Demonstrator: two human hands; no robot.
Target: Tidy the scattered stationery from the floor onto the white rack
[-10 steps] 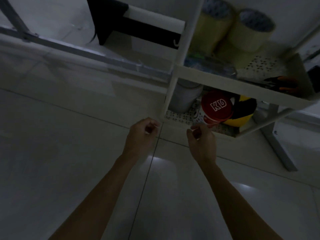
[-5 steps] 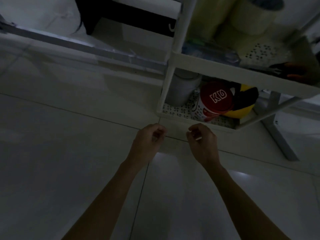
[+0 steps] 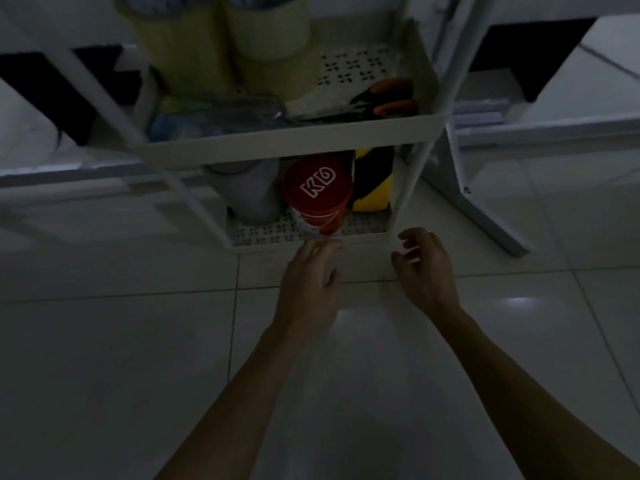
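The white rack [image 3: 287, 140] stands straight ahead in dim light. Its bottom shelf holds a red-lidded tub marked KD [image 3: 317, 199], a grey cylinder [image 3: 247, 190] and a yellow-and-black roll [image 3: 374, 181]. The shelf above carries big tape rolls [image 3: 221, 39], orange-handled scissors [image 3: 384, 98] and a clear pouch [image 3: 221, 114]. My left hand [image 3: 310, 282] hovers at the bottom shelf's front lip below the red tub, fingers loosely spread, nothing in it. My right hand [image 3: 424, 268] sits near the rack's right front post, fingers curled apart, also holding nothing.
Glossy white floor tiles [image 3: 138, 358] spread below my arms. A grey table leg [image 3: 485, 216] slants down right of the rack. A metal bar [image 3: 69, 174] runs along the floor at left. Dark furniture sits behind.
The view swung so the rack now sits centred. Both hands were pinched shut around something small and pale; now their fingers are spread apart at the bottom shelf's front edge.
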